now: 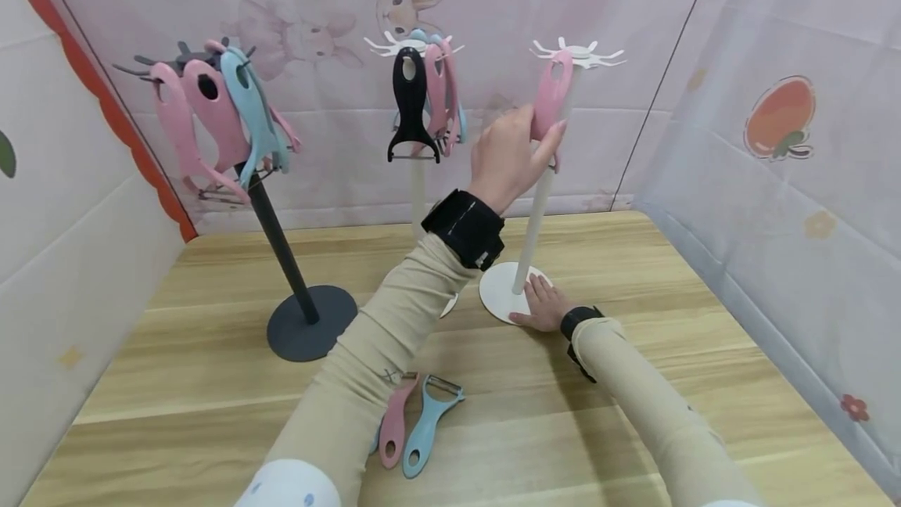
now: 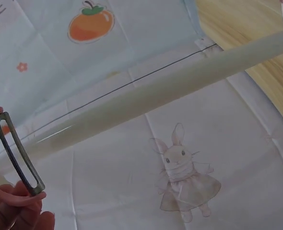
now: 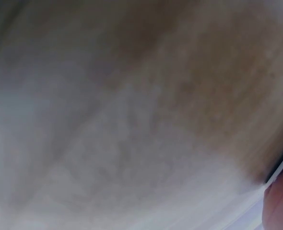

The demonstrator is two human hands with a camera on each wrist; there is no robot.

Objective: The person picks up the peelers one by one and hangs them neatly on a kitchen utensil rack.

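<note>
A pink peeler [image 1: 552, 96] is at the hooks of the right-hand white stand [image 1: 535, 233], its handle hole up at the hook ring. My left hand [image 1: 510, 155] grips this peeler by its lower part. In the left wrist view its metal blade [image 2: 19, 153] shows beside the curled fingers [image 2: 43, 223]. My right hand [image 1: 545, 303] rests with fingers spread on the stand's round white base [image 1: 500, 292]. The right wrist view is mostly blurred table, with a bit of finger [image 3: 280, 201] at the edge.
A dark stand [image 1: 281, 249] at left holds pink and blue peelers. Behind my left arm, a middle white stand [image 1: 418, 186] carries a black peeler [image 1: 410, 100] plus pink and blue ones. A pink peeler [image 1: 394, 425] and a blue peeler [image 1: 428, 429] lie on the wooden table [image 1: 528, 413].
</note>
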